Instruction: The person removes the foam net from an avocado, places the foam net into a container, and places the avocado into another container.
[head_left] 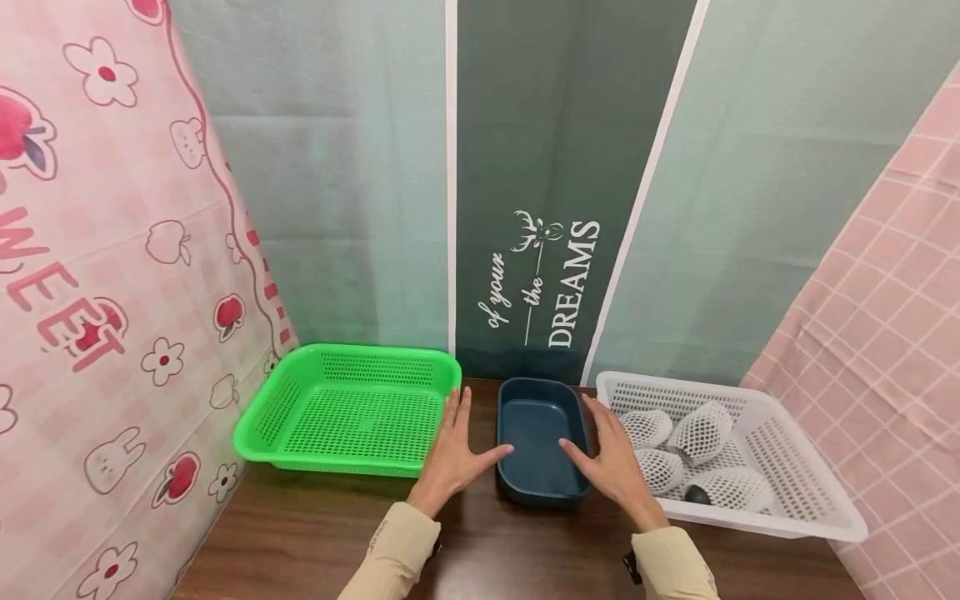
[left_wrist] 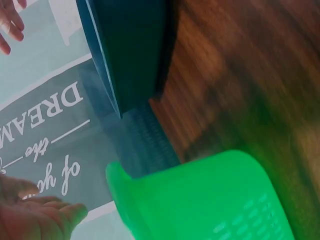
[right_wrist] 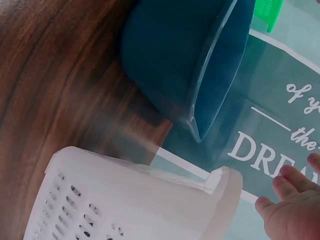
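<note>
A dark blue, rounded rectangular plastic bin [head_left: 542,446] with nothing inside stands between my two hands. My left hand [head_left: 456,454] is at its left side, fingers spread and fairly straight, the thumb pointing in over the bin's rim. On the opposite side my right hand [head_left: 617,467] mirrors it, its thumb overlapping the right rim in the head view. The left wrist view has the left hand [left_wrist: 42,215] above the green basket's edge, apart from the bin. Spread fingers of the right hand [right_wrist: 295,202] show apart from the bin in the right wrist view.
A green perforated basket [head_left: 258,450] stands to the left, close to my left hand. At the right, a white perforated basket [head_left: 813,479] contains several items in white foam netting [head_left: 701,433], dark at some ends. Under everything lies a brown wood-grain table [head_left: 510,550]; printed curtains [head_left: 375,208] hang behind.
</note>
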